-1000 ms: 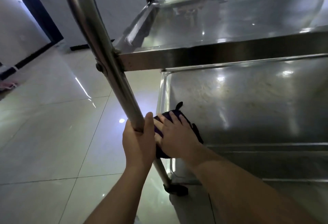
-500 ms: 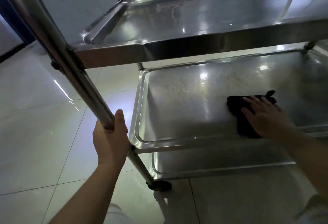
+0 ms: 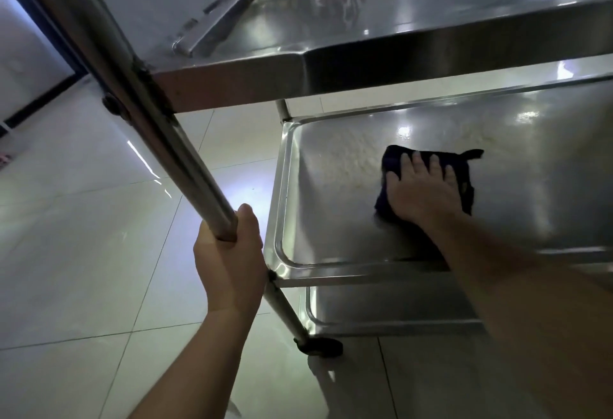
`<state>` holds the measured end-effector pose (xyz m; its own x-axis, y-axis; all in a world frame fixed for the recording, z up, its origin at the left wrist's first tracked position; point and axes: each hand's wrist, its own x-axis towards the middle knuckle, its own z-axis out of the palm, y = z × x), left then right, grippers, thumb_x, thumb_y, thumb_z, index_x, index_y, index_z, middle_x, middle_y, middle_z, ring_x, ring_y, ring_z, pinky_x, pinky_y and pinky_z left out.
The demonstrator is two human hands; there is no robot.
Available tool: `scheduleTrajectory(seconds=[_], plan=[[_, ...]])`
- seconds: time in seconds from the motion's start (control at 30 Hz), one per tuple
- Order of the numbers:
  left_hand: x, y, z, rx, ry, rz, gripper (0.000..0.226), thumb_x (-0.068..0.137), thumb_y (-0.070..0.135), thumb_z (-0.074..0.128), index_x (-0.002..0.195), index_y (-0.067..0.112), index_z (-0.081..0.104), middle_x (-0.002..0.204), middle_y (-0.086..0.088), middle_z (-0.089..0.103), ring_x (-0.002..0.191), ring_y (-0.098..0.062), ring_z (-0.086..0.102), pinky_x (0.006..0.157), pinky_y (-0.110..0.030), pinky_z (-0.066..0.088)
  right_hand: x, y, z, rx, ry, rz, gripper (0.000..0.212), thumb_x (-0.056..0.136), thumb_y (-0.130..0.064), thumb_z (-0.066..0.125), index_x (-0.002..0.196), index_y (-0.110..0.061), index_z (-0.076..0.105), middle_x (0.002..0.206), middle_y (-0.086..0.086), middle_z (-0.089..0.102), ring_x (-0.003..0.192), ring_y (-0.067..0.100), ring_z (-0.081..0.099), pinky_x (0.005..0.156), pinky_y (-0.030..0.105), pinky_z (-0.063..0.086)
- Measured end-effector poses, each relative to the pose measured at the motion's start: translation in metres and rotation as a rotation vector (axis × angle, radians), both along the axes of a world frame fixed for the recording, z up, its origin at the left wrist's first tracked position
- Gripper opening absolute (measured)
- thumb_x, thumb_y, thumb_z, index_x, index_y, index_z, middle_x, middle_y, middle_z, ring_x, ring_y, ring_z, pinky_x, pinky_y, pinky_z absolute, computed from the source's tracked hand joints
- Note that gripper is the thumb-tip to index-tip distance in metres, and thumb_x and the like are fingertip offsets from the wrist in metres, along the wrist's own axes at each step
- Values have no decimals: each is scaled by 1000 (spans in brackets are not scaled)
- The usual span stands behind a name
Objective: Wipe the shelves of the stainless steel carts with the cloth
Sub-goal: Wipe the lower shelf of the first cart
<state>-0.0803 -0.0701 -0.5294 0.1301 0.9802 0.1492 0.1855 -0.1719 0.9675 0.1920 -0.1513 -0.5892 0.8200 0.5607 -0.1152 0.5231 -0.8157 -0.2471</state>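
Head view: right hand (image 3: 423, 191) flat, fingers spread, pressing dark cloth (image 3: 464, 166) on middle shelf (image 3: 331, 219); left hand (image 3: 229, 253) fisted round cart post (image 3: 159, 126); overlap strokes toward shelf rim.

One head cam only, worn by the person, wide-angle w/ bent edges. Looks fwd and down, close in on the three-shelf stainless steel cart (image 3: 381, 63), pale glossy tiled floor (image 3: 83, 236) to the left. No 2nd view, so no overlap.
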Motion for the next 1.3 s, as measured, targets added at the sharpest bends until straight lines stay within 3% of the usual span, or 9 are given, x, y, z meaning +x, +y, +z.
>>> scheduleTrajectory(seconds=[0.23,0.33,0.43,0.57,0.7,0.87,1.13,1.3], plan=[[1,5,-5,3,-11,14,33,95,33,60,89,2,52,79,-28,58,63,-28,54,61,-40,51,-107,108,-3,75,-20,398,64,107,-49,12,167,-26,6,175,-4,4,161,27,1,129,51,-2],[2,5,-6,14,8,18,32,95,32,60,89,1,53,79,-28,59,72,-40,58,63,-44,53,-125,122,-4,108,-1,493,62,108,-49,18,167,-30,10,174,-8,8,160,25,4,129,49,0],[1,4,-6,23,29,11,34,96,33,59,90,0,53,80,-27,59,73,-40,57,63,-46,53,-115,112,-5,103,-12,527,61,108,-50,18,167,-32,10,174,-9,8,161,23,4,129,47,0],[0,2,-3,1,27,-6,33,96,33,59,89,2,53,79,-25,60,62,-21,54,60,-41,52,-80,84,-5,85,-17,405,63,107,-53,20,166,-34,14,174,-11,7,160,19,5,129,46,-1],[-1,2,-1,-28,5,-20,33,96,31,59,91,0,52,79,-25,59,58,-16,52,49,-28,47,-22,33,-6,45,-25,137,65,106,-53,19,167,-30,13,174,-9,6,161,21,3,129,47,-1],[-2,3,-2,-29,-19,-36,32,96,29,59,91,-1,51,81,-28,57,60,-19,50,54,-37,47,-14,26,-6,-7,-9,38,64,107,-51,13,167,-28,6,175,-5,0,161,27,-5,128,51,-5],[-1,7,-5,-24,-41,-32,30,93,29,60,88,2,49,80,-28,53,64,-22,50,62,-42,50,-84,115,-5,34,16,458,62,108,-47,14,167,-29,8,175,-9,3,161,24,1,129,50,-1],[0,6,-7,-11,-33,0,28,93,32,60,88,6,53,81,-28,57,64,-22,51,60,-43,50,-125,95,-4,76,47,607,62,108,-48,22,166,-33,10,174,-12,7,160,20,4,129,47,1]])
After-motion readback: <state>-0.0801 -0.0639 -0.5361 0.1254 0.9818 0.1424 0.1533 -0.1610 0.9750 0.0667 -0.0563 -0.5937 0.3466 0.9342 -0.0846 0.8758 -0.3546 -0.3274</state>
